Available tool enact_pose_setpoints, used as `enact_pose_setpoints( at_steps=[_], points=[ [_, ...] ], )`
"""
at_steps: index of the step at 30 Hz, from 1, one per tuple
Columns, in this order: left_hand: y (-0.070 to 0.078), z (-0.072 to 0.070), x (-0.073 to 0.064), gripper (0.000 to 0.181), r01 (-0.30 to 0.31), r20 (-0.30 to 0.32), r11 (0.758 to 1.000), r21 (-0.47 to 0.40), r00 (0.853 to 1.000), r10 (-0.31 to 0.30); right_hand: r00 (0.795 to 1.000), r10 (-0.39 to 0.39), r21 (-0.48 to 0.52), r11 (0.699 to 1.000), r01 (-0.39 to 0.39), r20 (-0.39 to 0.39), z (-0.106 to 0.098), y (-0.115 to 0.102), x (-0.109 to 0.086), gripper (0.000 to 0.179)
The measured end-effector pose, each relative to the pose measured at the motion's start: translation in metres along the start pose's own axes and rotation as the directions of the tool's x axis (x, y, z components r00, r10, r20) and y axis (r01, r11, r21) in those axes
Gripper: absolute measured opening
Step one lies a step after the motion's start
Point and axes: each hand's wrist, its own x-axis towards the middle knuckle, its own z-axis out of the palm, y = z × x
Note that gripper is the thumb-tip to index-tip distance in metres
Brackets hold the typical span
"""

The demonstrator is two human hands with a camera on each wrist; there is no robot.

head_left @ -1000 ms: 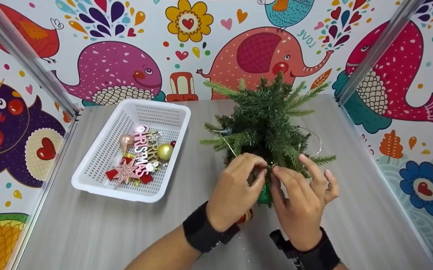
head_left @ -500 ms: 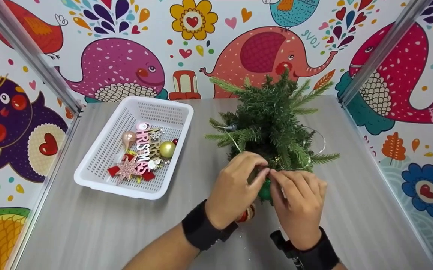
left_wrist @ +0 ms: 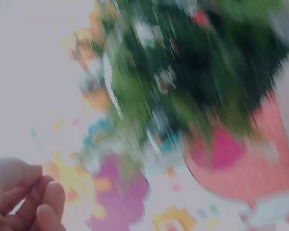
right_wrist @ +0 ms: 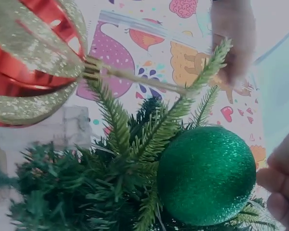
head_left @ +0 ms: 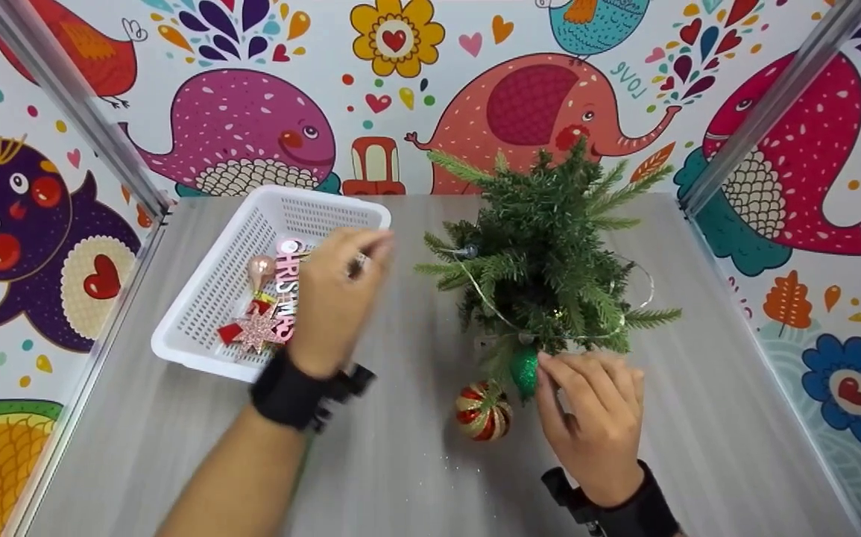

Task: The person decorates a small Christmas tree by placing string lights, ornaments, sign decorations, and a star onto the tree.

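Observation:
A small green artificial Christmas tree stands right of centre. A glittery green ball ornament hangs at its near side, and a red-and-gold striped ball ornament hangs just to the left. My right hand is at the green ball, fingers bent and fingertips right at its side; the right wrist view shows the fingers beside the ball. My left hand is over the right part of a white basket, its fingers loosely curled with nothing visible in them.
In the basket lie a pink glitter star, a pink CHRISTMAS sign and a pink bauble; my left hand hides others. A thin wire light string loops round the tree. Printed wall panels enclose the table.
My left hand has left the tree and moved left over the basket. My right hand stays by the green ball, lower than before. Both hanging balls show more fully.

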Motion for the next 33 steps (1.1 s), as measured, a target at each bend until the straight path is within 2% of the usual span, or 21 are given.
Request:
enact_pose_setpoints(
  at_steps=[1,3,4,6,9,10,12,15,17,20,23,26,30,33],
  points=[
    [-0.015,-0.008,0.006,0.017,0.073,0.007,0.997,0.022,0.997,-0.073,1.0,-0.004,0.019,1.0,0.004,-0.003,-0.001,0.0,-0.002,0.027],
    [-0.048,-0.023,0.017,0.022,0.218,0.017,0.973,0.073,0.975,-0.22,1.0,-0.006,0.047,0.999,0.007,-0.015,-0.005,0.0,-0.007,0.029],
    [-0.066,-0.029,0.023,0.024,0.289,0.026,0.952,0.099,0.956,-0.293,1.0,-0.002,0.051,0.999,0.002,-0.015,-0.007,0.001,-0.01,0.03],
    [-0.101,-0.04,0.031,0.03,0.407,0.04,0.898,0.165,0.908,-0.418,1.0,0.015,0.059,0.998,-0.014,-0.006,-0.011,0.003,-0.016,0.032],
    [-0.147,-0.052,0.036,0.04,0.484,0.061,0.816,0.316,0.848,-0.526,1.0,0.027,0.072,0.997,-0.028,0.013,-0.015,0.006,-0.027,0.033],
    [-0.16,-0.054,0.035,0.044,0.483,0.073,0.793,0.372,0.836,-0.544,0.999,0.03,0.076,0.997,-0.031,0.022,-0.016,0.007,-0.031,0.034],
    [-0.182,-0.055,0.033,0.05,0.454,0.103,0.753,0.477,0.822,-0.56,0.999,0.035,0.083,0.996,-0.038,0.033,-0.017,0.008,-0.038,0.034],
    [-0.205,-0.051,0.024,0.052,0.359,0.182,0.705,0.611,0.803,-0.567,0.998,0.054,0.08,0.995,-0.057,0.045,-0.019,0.009,-0.049,0.035],
    [-0.216,-0.047,0.018,0.048,0.272,0.235,0.675,0.686,0.795,-0.559,0.996,0.07,0.069,0.995,-0.074,0.058,-0.02,0.009,-0.056,0.036],
    [-0.228,-0.04,0.007,0.04,0.146,0.306,0.628,0.764,0.775,-0.552,0.992,0.097,0.042,0.994,-0.101,0.083,-0.023,0.011,-0.064,0.038],
    [-0.237,-0.035,-0.002,0.035,0.087,0.345,0.597,0.797,0.746,-0.569,0.99,0.115,0.027,0.993,-0.118,0.085,-0.026,0.014,-0.07,0.039],
    [-0.246,-0.032,-0.007,0.036,0.083,0.362,0.588,0.804,0.717,-0.596,0.989,0.124,0.028,0.992,-0.126,0.075,-0.027,0.017,-0.073,0.04],
    [-0.254,-0.03,-0.01,0.043,0.075,0.402,0.603,0.794,0.68,-0.613,0.99,0.124,0.045,0.991,-0.127,0.062,-0.026,0.019,-0.075,0.04],
    [-0.258,-0.031,-0.012,0.044,0.065,0.437,0.624,0.779,0.657,-0.615,0.99,0.127,0.061,0.99,-0.131,0.062,-0.024,0.019,-0.077,0.04]
  ],
)
